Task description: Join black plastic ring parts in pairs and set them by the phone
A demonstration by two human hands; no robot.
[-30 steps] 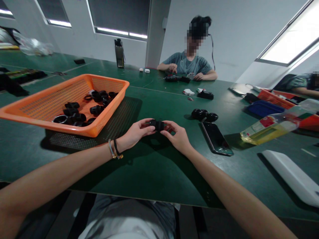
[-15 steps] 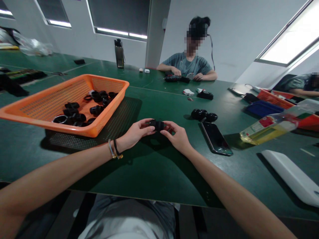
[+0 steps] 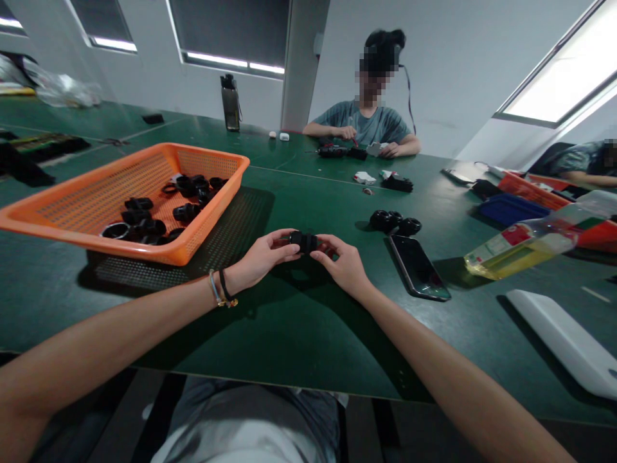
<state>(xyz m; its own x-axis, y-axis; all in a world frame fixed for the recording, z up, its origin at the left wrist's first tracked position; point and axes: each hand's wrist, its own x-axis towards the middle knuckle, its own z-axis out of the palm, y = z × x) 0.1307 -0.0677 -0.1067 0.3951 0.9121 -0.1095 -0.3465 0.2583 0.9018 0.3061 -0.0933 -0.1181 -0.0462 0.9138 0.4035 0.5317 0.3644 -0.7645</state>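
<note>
Between my two hands, just above the green table (image 3: pixel 231 341), is a black plastic fitting (image 3: pixel 303 242), roughly cylindrical with a raised collar. My left hand (image 3: pixel 263 258) pinches its left end between thumb and fingers. At the other end, the thumb and fingertips of my right hand (image 3: pixel 343 262) close on it. Whether it is one piece or two joined parts I cannot tell. Several similar black fittings lie in an orange perforated basket (image 3: pixel 96 241) to the left. A small group of black round fittings (image 3: pixel 394 222) sits right of my hands.
A phone (image 3: pixel 418 267), a tilted bottle of yellow liquid (image 3: pixel 523 244) and a white oblong object (image 3: pixel 562 341) lie to the right. Farther back are a blue tray (image 3: pixel 511 210) and a dark drinking bottle (image 3: pixel 230 106). Across the table a person (image 3: pixel 366 125) sits behind a power drill (image 3: pixel 331 151).
My hands and the black fitting stay almost still. Across the table, the person's hand has risen slightly and now holds a thin red item.
</note>
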